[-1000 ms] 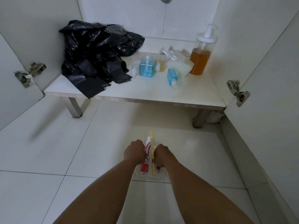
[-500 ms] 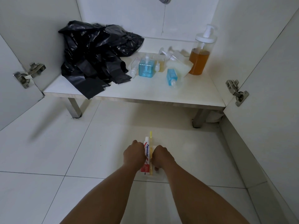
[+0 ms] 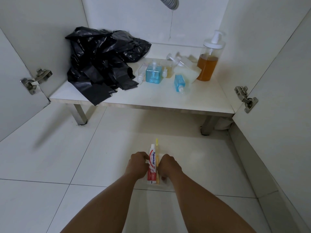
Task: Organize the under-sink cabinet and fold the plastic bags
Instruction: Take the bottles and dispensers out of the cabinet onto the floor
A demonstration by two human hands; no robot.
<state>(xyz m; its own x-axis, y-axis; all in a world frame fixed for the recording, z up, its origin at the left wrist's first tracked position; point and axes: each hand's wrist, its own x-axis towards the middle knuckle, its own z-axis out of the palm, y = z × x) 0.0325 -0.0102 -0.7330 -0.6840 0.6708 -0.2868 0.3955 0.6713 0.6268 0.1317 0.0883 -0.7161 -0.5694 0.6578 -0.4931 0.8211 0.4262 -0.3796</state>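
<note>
On the floor tiles in front of the cabinet lies a clear tray (image 3: pixel 165 185) with a red-and-white toothpaste tube (image 3: pixel 152 165) and a yellow toothbrush (image 3: pixel 157 148) in it. My left hand (image 3: pixel 137 164) grips the tray's left side and my right hand (image 3: pixel 169 166) grips its right side, fingers curled over the edges. A heap of crumpled black plastic bags (image 3: pixel 102 61) fills the left of the cabinet shelf (image 3: pixel 151 100). Blue soap bottles (image 3: pixel 154 75), one lying down (image 3: pixel 179 83), and a tall pump dispenser of amber liquid (image 3: pixel 208 64) stand to the right.
Both cabinet doors stand open, with metal hinges at the left (image 3: pixel 35 80) and right (image 3: pixel 246 99). A grey drain hose (image 3: pixel 169 2) hangs at the top. Clear bottles (image 3: pixel 183 68) lie tipped behind the blue ones. Metal legs (image 3: pixel 80 116) hold the shelf above the floor.
The tray with toothpaste and toothbrush has shifted slightly forward toward the cabinet between my hands. The bags and bottles have not moved.
</note>
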